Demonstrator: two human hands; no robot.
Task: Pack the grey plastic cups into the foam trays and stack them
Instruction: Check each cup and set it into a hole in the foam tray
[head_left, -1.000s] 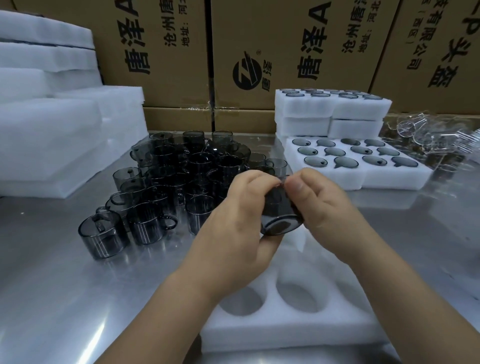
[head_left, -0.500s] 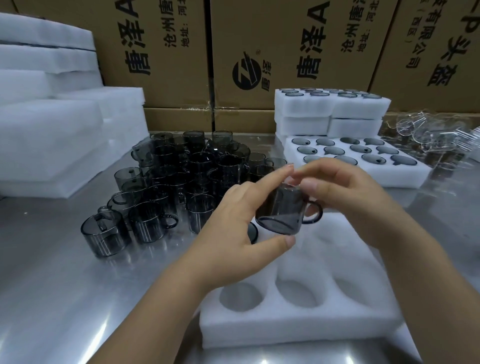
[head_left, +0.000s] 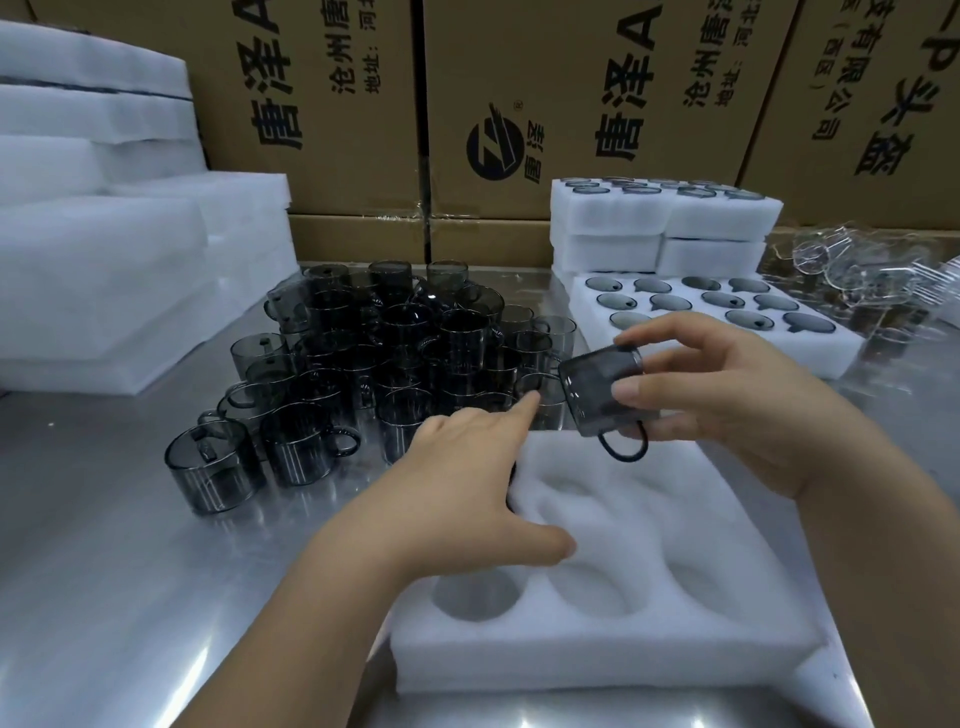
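while right hand (head_left: 737, 410) pinches grey cup (head_left: 602, 395) | left hand (head_left: 467, 483) loose-fingered, empty | cardboard boxes (head_left: 571, 78) read 唐泽

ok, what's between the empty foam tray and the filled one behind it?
Head view: a strip of bare steel table, with the right hand holding a grey cup over it.

Two bare hands and two bare forearms are all of the person that shows. The left hand (head_left: 462, 483), over the left side of the foam tray (head_left: 623, 644), has slim fingers and a smooth back with faint knuckle ridges. The right hand (head_left: 727, 410), over the far side of the foam tray, shows a short, rounded thumbnail. The left forearm (head_left: 291, 623) is uncovered until it leaves view left of the foam tray. The right forearm (head_left: 878, 571) is uncovered until it leaves view right of the foam tray.
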